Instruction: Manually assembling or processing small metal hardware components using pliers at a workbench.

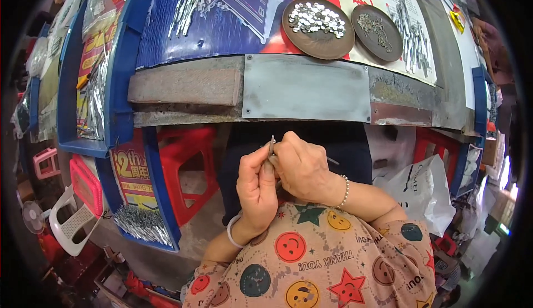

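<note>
Close together, both my hands are held in front of the bench edge, above my lap. My left hand [258, 191] pinches a small, slim metal piece [272, 143] between thumb and fingers, its tip pointing up. Against that piece, my right hand [302, 166] has its fingers curled closed; what lies inside them is hidden. A thin grey rod end [333, 161] shows past the right hand's knuckles, and the rest of it is covered. Nearest the hands on the bench is a grey metal plate [305, 89] screwed down at its corners.
Brown dishes hold shiny small discs [316, 18] and fine chains [377, 33]. Slim metal strips lie on the bench [413, 44] and fill blue trays [112, 86] at left. A wooden block [185, 86] borders the plate. Red stools [189, 175] and a white bag [425, 194] stand below.
</note>
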Available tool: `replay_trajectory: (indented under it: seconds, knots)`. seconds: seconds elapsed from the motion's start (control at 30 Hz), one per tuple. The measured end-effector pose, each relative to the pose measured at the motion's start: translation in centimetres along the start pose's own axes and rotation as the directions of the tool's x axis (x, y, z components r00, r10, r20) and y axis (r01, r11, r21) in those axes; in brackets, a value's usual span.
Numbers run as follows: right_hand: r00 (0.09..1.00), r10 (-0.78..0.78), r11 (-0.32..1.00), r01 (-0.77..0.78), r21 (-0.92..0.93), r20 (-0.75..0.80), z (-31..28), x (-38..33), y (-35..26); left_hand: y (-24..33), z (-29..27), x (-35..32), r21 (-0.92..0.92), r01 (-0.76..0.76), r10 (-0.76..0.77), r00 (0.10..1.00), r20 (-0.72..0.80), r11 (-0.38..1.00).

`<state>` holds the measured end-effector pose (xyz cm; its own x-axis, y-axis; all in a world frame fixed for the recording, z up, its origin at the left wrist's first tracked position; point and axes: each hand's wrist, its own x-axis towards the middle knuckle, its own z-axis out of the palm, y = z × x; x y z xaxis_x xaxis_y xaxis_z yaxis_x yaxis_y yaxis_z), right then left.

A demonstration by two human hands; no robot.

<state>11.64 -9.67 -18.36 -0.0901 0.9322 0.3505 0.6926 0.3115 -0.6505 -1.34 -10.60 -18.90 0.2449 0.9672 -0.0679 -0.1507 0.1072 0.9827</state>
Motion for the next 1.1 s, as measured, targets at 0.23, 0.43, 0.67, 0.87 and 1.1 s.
replay_trajectory:
  seconds: [0.23,0.43,0.67,0.87,1.1]
  knots:
    - [0.916,0.200,0.801,-0.358,0.480,0.348,-2.5,0.1,1.8,0.8,-1.4,0.9,-0.523,0.373,-0.320,0.928,0.191,0.767]
    - [0.884,0.192,0.977,-0.133,-0.165,0.426,-2.6,-3.6,2.6,1.6,-4.8,2.2,-0.668,0.447,-0.280,0.894,0.349,0.595]
    - [0.854,0.200,0.959,-0.069,-0.276,0.480,-1.2,-4.0,2.1,1.6,-6.9,1.8,-0.789,0.500,-0.266,0.864,0.428,0.357]
    - [0.732,0.357,0.933,-0.248,-0.262,0.580,-0.8,-3.4,2.2,3.4,-11.8,0.9,-0.667,0.324,-0.372,0.925,0.076,0.671]
    - [0.438,0.201,0.453,-0.835,0.314,0.876,-3.2,-2.5,2.1,3.6,-30.4,-3.0,0.450,0.304,-0.005,0.833,-0.553,0.840]
